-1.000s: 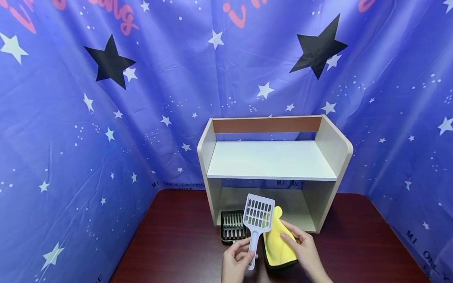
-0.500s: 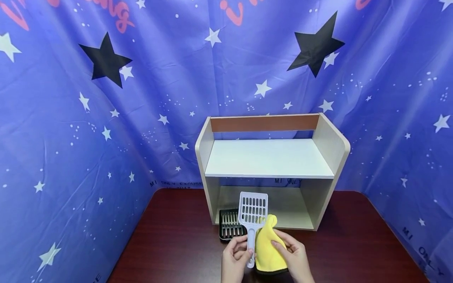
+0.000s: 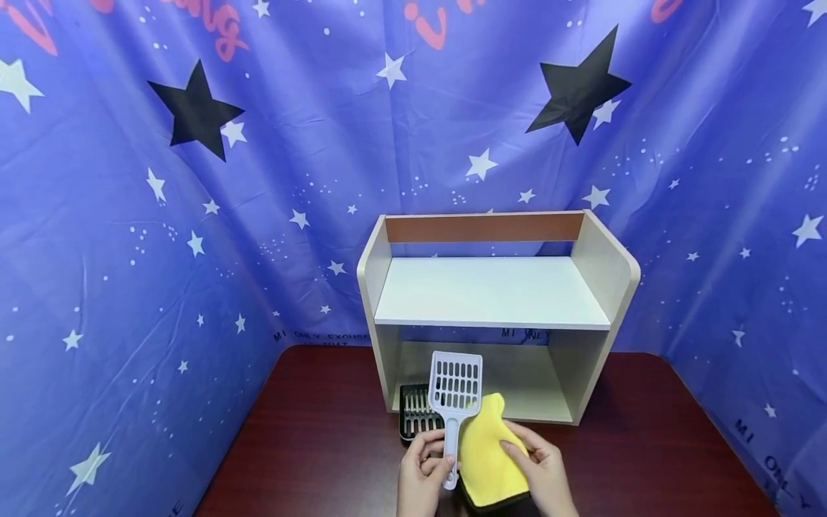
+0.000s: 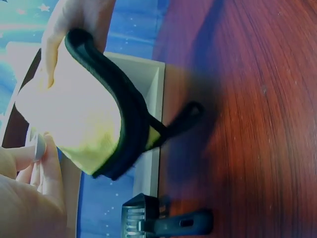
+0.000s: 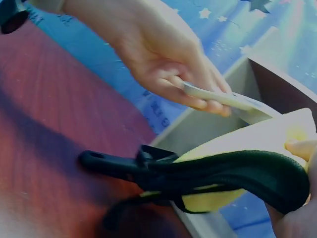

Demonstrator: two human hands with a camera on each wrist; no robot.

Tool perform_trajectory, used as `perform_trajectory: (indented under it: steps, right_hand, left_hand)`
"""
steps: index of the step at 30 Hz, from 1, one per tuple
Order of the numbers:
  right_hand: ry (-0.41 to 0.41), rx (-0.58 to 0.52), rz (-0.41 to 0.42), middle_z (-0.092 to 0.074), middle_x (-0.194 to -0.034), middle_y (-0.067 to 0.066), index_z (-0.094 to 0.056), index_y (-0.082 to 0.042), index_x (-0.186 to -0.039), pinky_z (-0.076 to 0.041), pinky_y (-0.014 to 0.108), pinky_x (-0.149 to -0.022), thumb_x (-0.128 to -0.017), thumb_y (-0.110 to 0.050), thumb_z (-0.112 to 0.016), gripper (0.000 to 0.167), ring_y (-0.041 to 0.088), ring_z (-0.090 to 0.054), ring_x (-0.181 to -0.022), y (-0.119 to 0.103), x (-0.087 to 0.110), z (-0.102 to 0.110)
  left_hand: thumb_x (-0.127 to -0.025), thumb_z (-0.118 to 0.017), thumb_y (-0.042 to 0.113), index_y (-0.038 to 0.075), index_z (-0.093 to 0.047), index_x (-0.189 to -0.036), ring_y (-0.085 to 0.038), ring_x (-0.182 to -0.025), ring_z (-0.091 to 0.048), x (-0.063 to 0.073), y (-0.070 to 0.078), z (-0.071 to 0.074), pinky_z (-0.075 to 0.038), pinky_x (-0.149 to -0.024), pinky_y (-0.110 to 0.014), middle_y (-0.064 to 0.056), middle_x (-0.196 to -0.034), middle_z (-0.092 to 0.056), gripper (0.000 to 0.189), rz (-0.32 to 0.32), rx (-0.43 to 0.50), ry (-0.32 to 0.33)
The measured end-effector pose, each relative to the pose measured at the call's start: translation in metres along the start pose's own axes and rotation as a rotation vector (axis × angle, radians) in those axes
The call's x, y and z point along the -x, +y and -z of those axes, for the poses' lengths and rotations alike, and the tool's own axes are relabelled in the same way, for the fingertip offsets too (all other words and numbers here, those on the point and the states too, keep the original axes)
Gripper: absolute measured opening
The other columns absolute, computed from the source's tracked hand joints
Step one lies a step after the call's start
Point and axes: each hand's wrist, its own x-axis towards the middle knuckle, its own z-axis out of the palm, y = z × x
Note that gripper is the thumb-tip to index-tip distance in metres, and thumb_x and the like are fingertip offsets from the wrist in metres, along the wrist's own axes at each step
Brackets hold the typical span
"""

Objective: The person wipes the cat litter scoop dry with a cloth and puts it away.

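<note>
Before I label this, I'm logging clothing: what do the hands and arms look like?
The left hand and right hand wear no gloves or visible rings. The right wrist view shows a dark rounded thing by the left forearm, too cropped to identify.

Pale slotted scoop (image 3: 454,415) held head-up beside held yellow black-trimmed cloth (image 3: 491,459).

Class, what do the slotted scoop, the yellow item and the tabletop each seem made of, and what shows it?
Slotted scoop: probably smooth plastic; pale, evenly coloured, seemingly moulded in one piece.
Yellow item: apparently soft, matte fabric, perhaps fleece; it bulges and curves limply.
Tabletop: wood or wood-look laminate, slightly glossy; streaky reddish grain shows.
</note>
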Motion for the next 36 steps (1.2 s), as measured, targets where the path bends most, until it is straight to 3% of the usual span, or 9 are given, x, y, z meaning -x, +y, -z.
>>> perform_trajectory:
  steps: [4, 10, 21, 27, 36]
  right_hand:
    - [0.124, 0.002, -0.043, -0.076, -0.097, -0.015, -0.070, 0.001, -0.119, -0.060, 0.027, -0.055, -0.090, 0.006, -0.066, 0.029, 0.007, -0.071, -0.070, -0.007, -0.013, 0.010]
    - [0.163, 0.059, -0.034, -0.075, -0.099, -0.018, -0.066, 0.006, -0.122, -0.059, 0.020, -0.060, -0.091, 0.002, -0.068, 0.032, 0.001, -0.070, -0.076, -0.018, -0.036, 0.023]
    - [0.104, 0.063, -0.040, -0.075, -0.094, -0.016, -0.067, 0.003, -0.122, -0.060, 0.023, -0.056, -0.091, 0.001, -0.067, 0.031, 0.004, -0.071, -0.071, -0.022, -0.045, 0.025]
    - [0.041, 0.030, 0.010, -0.075, -0.099, -0.015, -0.068, 0.002, -0.122, -0.060, 0.022, -0.058, -0.091, 0.005, -0.065, 0.031, 0.004, -0.071, -0.075, -0.019, -0.040, 0.021]
    - [-0.017, 0.076, -0.046, -0.074, -0.101, -0.018, -0.067, 0.002, -0.122, -0.061, 0.026, -0.059, -0.092, 0.002, -0.065, 0.030, 0.005, -0.071, -0.076, -0.014, -0.027, 0.018]
  left_hand:
    - [-0.087, -0.066, -0.006, -0.012, -0.055, -0.124, -0.010, -0.073, -0.072, 0.000, 0.000, 0.004, -0.059, -0.064, -0.020, -0.038, -0.105, -0.064, 0.039, -0.001, 0.001, -0.017]
    - [-0.087, -0.066, -0.005, -0.013, -0.054, -0.124, -0.012, -0.074, -0.073, 0.002, 0.000, 0.004, -0.058, -0.063, -0.019, -0.036, -0.107, -0.065, 0.040, 0.022, 0.012, -0.038]
    - [-0.084, -0.066, -0.007, -0.013, -0.057, -0.123, -0.007, -0.073, -0.071, 0.007, 0.000, 0.000, -0.059, -0.064, -0.020, -0.036, -0.106, -0.067, 0.040, 0.017, -0.006, -0.096]
    - [-0.084, -0.067, -0.007, -0.012, -0.058, -0.122, -0.007, -0.072, -0.071, 0.007, -0.001, 0.001, -0.059, -0.064, -0.020, -0.035, -0.105, -0.067, 0.040, 0.025, -0.018, -0.081]
    - [-0.084, -0.068, -0.006, -0.008, -0.060, -0.122, -0.012, -0.071, -0.073, 0.004, 0.001, 0.002, -0.058, -0.061, -0.019, -0.031, -0.107, -0.069, 0.039, 0.059, -0.026, -0.038]
